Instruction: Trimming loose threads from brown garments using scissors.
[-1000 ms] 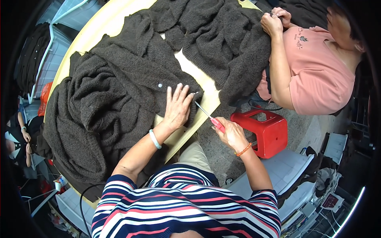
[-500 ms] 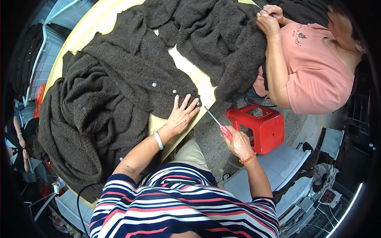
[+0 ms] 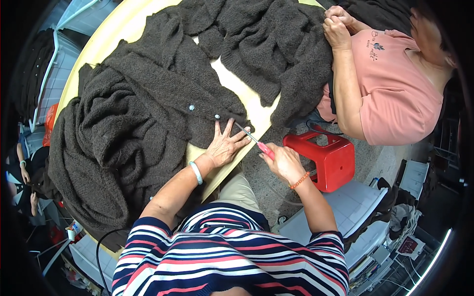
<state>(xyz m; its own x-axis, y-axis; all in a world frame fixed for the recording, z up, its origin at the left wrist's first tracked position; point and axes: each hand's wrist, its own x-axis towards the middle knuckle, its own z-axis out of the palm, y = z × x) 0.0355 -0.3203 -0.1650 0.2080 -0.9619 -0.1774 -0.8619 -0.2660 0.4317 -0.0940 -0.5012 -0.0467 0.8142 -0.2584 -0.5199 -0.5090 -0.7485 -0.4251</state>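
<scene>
Your left hand (image 3: 223,149) lies open, fingers spread, on the dark knit cardigan (image 3: 163,106) on the desk (image 3: 256,109); your right hand (image 3: 285,163) grips a pink-handled screwdriver-like tool (image 3: 266,150), tip near a button (image 3: 217,117). You seem to be working the cardigan's edge, which calls for steady cloth and fingers clear.

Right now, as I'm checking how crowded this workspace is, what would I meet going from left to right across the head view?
Orange-red item → pale bracelet → left hand → pink tool handle → right hand → red stool → co-worker's pink shirt.
</scene>
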